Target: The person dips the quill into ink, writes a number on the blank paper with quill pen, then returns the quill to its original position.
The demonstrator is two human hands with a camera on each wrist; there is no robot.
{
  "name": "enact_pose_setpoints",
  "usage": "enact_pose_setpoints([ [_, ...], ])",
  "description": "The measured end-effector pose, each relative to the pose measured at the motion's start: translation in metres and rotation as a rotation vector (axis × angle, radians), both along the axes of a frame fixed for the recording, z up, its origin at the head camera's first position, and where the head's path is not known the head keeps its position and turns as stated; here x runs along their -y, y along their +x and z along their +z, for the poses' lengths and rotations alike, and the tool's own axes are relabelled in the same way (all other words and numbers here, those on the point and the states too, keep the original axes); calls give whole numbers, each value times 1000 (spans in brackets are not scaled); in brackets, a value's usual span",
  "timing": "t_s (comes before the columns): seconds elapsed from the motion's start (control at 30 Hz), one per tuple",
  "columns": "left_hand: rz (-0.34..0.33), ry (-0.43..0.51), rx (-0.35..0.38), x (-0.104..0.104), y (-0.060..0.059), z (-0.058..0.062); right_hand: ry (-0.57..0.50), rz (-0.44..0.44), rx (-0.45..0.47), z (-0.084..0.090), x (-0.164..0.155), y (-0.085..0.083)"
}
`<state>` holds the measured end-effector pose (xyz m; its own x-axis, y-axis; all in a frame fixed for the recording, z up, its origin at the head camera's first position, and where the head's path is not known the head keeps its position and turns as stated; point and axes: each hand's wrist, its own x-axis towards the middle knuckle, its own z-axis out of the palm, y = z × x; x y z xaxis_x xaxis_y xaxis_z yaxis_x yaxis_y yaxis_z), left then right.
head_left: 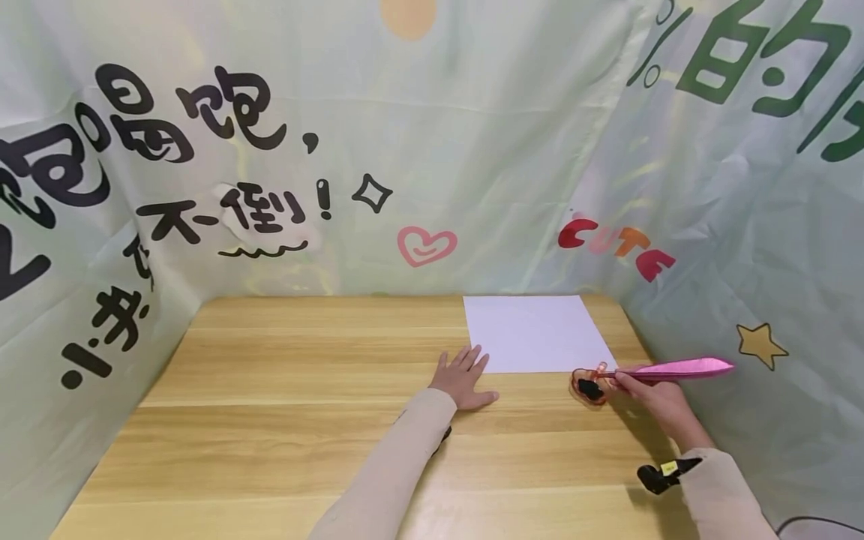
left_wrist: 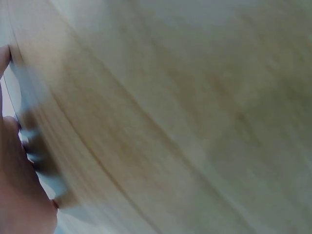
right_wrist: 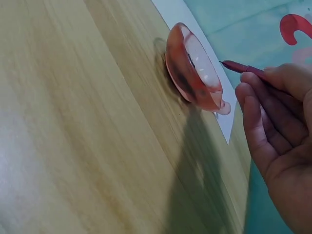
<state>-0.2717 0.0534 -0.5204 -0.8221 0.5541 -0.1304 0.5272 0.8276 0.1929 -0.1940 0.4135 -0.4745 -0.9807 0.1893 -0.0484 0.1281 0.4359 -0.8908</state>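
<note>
My right hand [head_left: 649,391] pinches a pink feather pen [head_left: 682,368] near its tip, at the table's right side. The pen's point [right_wrist: 233,65] hovers just beside a small red translucent dish [head_left: 589,387] with something dark inside. In the right wrist view the dish [right_wrist: 194,68] stands at the near edge of a white sheet of paper [head_left: 535,333]. My left hand [head_left: 463,379] lies flat on the wooden table [head_left: 283,420], fingers straight, its fingertips close to the sheet's near left corner. The left wrist view is blurred, showing only wood and the edge of my left hand [left_wrist: 19,200].
Printed green cloth walls [head_left: 472,135] close the table in at the back, left and right. A black wrist mount [head_left: 664,474] sits on my right sleeve. Bare wood stretches across the table's left half.
</note>
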Motion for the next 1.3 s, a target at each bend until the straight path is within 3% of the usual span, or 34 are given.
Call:
enact_pose_setpoints([
  [0.2,5,3,0,0,0,0,106,-10,70,2,-2,0],
  [0.4,8,5,1,0,1,3,224,18,60,2,2,1],
  [0.73,-2,14,17,1,5,14,311,108,-2,4,8,-3],
  [1.03,-4,8,17,0,1,5,365,135,9,3,11,-4],
  [1.3,3,3,1,-2,0,0,373,176,-68,2,15,-7],
])
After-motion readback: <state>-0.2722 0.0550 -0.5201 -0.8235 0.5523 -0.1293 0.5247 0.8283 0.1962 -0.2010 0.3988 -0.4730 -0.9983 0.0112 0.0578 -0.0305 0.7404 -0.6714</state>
